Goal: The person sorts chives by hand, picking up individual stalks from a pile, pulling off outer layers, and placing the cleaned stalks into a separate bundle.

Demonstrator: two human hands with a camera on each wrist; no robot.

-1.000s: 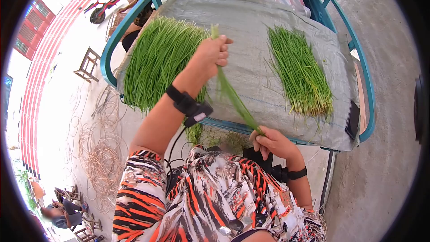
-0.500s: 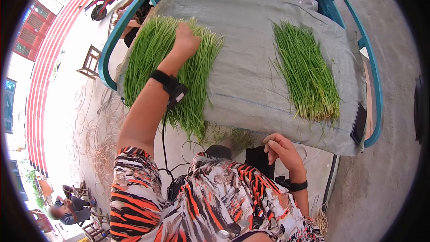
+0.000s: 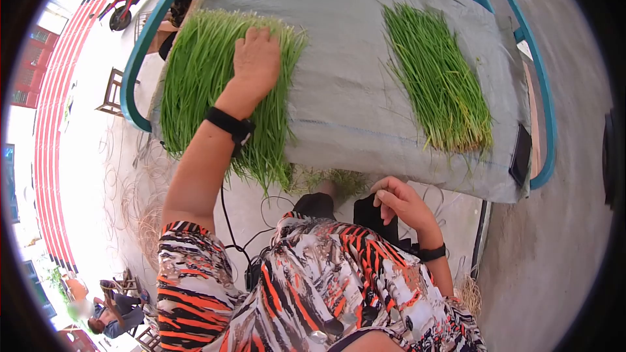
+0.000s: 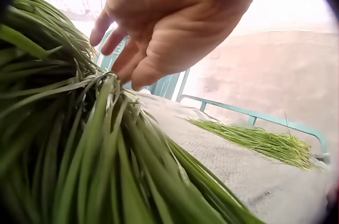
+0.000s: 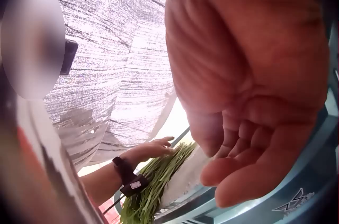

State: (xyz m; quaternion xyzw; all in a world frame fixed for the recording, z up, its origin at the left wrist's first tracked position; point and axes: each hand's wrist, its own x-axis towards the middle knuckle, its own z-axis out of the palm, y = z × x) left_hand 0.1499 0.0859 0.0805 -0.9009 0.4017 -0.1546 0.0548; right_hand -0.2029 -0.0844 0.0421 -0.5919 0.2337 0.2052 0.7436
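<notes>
In the head view, my left hand (image 3: 256,58) rests over the large pile of chives (image 3: 195,85) on the left, near their pale ends. In the left wrist view its fingers (image 4: 127,60) reach down, fingertips right at the stalks, with no stalks gripped in view. My right hand (image 3: 401,202) hangs near my body, just off the front edge of the covered cart bed. The right wrist view shows that hand's fingers (image 5: 241,181) loosely curled, holding nothing. A smaller pile of chives (image 3: 440,78) lies on the right of the grey woven sheet (image 3: 345,91).
Blue-green cart rails (image 3: 134,85) curve round both sides of the bed. A dark phone-like object (image 3: 520,154) lies at the right front corner. Loose green scraps (image 3: 336,181) lie below the front edge. A wooden stool (image 3: 112,94) and people are off to the left.
One second ago both hands held a small bunch of chives stretched between them. The left hand carried it onto the left pile; the right hand let go and stayed near the body.
</notes>
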